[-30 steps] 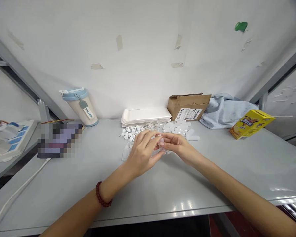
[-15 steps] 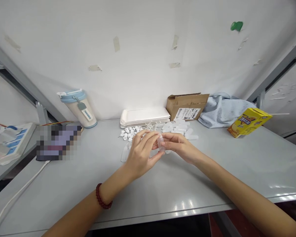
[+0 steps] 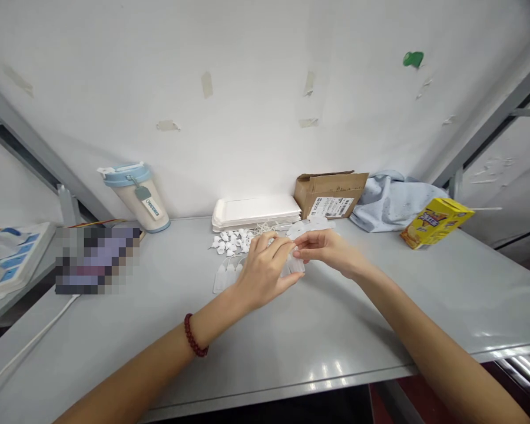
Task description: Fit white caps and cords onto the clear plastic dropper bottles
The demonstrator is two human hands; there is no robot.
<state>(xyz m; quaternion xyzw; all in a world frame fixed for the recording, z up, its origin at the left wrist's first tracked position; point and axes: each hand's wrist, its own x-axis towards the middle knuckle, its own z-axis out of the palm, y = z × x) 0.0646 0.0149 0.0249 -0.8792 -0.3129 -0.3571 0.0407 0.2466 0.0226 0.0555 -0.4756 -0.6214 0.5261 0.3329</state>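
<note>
Near the middle of the table, my left hand (image 3: pixel 262 271) curves palm-down around a small translucent plastic piece (image 3: pixel 297 266), its thumb stretched along the lower end. From the other side, my right hand (image 3: pixel 324 250) pinches at the top of that piece; the fingertips of both hands nearly meet there and hide its upper end. Partly under my left hand lie flat clear plastic pieces (image 3: pixel 224 277) side by side. Just behind are several small white parts (image 3: pixel 229 241) with thin stems. More translucent pieces (image 3: pixel 313 224) are heaped beyond my right hand.
White trays (image 3: pixel 258 209) are stacked by the wall beside an open cardboard box (image 3: pixel 331 194). A pale blue cloth (image 3: pixel 386 200) and a yellow drink carton (image 3: pixel 435 222) are at the right. A tumbler (image 3: pixel 136 197) and a blurred phone (image 3: pixel 103 259) with a white cable are at the left.
Both hands have shifted slightly right with the translucent piece. My left thumb is stretched further out, and my right fingers are at the piece's top. The view has tilted a little.
</note>
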